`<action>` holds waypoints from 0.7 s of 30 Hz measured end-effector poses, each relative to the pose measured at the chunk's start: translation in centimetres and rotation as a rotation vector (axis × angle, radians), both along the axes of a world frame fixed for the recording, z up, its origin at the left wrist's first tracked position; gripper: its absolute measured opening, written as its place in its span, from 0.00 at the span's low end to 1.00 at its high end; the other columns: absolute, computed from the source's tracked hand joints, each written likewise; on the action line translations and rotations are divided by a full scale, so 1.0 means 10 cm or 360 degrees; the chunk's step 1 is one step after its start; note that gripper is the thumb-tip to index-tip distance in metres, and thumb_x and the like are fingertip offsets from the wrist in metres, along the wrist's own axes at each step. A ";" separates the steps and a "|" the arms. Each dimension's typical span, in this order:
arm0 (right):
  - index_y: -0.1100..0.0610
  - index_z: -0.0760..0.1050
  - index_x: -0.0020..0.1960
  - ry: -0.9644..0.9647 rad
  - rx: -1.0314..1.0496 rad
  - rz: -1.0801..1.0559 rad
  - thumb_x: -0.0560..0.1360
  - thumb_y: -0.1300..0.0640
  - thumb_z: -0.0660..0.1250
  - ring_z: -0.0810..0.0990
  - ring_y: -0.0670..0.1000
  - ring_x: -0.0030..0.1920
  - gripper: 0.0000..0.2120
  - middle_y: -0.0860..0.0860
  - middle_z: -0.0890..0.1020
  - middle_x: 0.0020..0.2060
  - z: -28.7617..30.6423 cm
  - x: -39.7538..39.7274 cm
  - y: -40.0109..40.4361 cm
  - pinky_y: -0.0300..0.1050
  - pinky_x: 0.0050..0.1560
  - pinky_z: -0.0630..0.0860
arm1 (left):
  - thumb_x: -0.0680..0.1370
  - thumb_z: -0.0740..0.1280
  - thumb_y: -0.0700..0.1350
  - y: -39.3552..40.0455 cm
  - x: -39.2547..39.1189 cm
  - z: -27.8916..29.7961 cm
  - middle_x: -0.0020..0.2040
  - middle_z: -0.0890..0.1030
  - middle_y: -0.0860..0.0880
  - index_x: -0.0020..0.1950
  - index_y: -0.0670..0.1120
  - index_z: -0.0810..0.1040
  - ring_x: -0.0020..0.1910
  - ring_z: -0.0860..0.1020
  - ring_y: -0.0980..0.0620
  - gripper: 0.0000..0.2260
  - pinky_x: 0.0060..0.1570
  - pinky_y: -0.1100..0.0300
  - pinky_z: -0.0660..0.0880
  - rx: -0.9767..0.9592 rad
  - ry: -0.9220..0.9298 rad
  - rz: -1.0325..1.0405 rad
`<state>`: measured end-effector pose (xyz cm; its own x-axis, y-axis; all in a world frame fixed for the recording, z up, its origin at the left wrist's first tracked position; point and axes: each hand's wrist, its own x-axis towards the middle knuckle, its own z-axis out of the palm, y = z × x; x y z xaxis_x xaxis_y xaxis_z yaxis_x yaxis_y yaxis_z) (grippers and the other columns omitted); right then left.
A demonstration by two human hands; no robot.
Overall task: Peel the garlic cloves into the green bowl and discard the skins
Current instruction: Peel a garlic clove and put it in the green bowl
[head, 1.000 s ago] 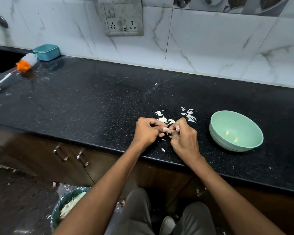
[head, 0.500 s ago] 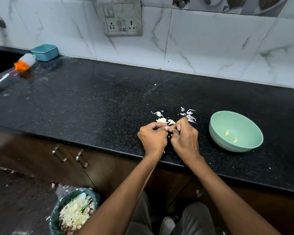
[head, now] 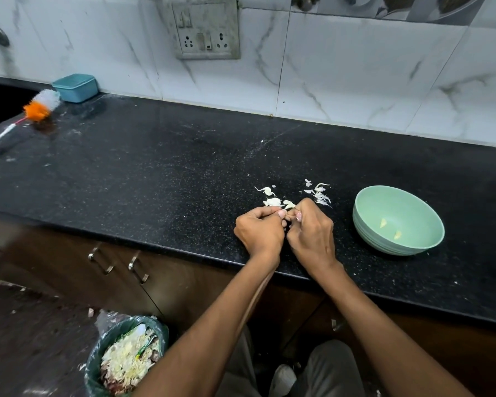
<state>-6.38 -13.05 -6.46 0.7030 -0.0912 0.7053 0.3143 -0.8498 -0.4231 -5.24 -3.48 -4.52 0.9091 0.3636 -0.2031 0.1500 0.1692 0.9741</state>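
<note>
clove: hidden, pinched betw. fingertips of left hand (head: 259, 230) and right hand (head: 312, 232).
bowl (head: 367, 224): lies at 3 o'clock; right hand nearer.
skins (head: 318, 193): at 12 o'clock.

Green bowl (head: 370, 222): upright on the dark bench, right of the skins; two small pale peeled clove pieces (head: 390, 229) inside.
Garlic skins (head: 318, 194): thin white flakes, scattered in two loose clusters on the bench.
</note>
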 end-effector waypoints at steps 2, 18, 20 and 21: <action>0.62 0.67 0.40 0.0045 0.0019 0.0020 0.67 0.77 0.63 0.69 0.56 0.31 0.11 0.55 0.72 0.33 0.00 0.01 0.00 0.51 0.29 0.67 | 0.70 0.78 0.34 0.05 0.01 -0.01 0.32 0.85 0.49 0.38 0.46 0.87 0.34 0.85 0.52 0.07 0.45 0.55 0.84 0.0044 -0.0045 -0.0081; 0.54 0.66 0.42 0.0436 0.0400 0.0255 0.72 0.73 0.69 0.80 0.52 0.36 0.18 0.48 0.81 0.36 0.05 -0.02 -0.05 0.57 0.37 0.78 | 0.72 0.71 0.25 0.61 0.50 0.02 0.32 0.84 0.47 0.40 0.38 0.84 0.29 0.79 0.54 0.09 0.38 0.62 0.80 0.0300 -0.0332 -0.1310; 0.51 0.63 0.41 0.0479 0.0589 0.0267 0.72 0.72 0.72 0.82 0.54 0.35 0.21 0.48 0.82 0.35 0.07 0.00 -0.04 0.59 0.36 0.80 | 0.72 0.72 0.25 0.62 0.50 0.02 0.32 0.84 0.47 0.40 0.39 0.84 0.29 0.79 0.54 0.10 0.38 0.62 0.80 0.0282 -0.0342 -0.1312; 0.52 0.63 0.41 0.0506 0.0700 0.0273 0.71 0.72 0.73 0.83 0.55 0.35 0.22 0.50 0.82 0.35 0.09 0.00 -0.03 0.58 0.35 0.81 | 0.72 0.72 0.25 0.62 0.50 0.01 0.32 0.84 0.47 0.39 0.39 0.84 0.30 0.79 0.54 0.10 0.38 0.63 0.80 0.0277 -0.0348 -0.1310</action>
<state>-6.36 -13.35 -5.61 0.9052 -0.1941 0.3782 0.2319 -0.5203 -0.8219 -0.24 2.72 -4.37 0.9089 -0.4170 0.0043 -0.0343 -0.0646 0.9973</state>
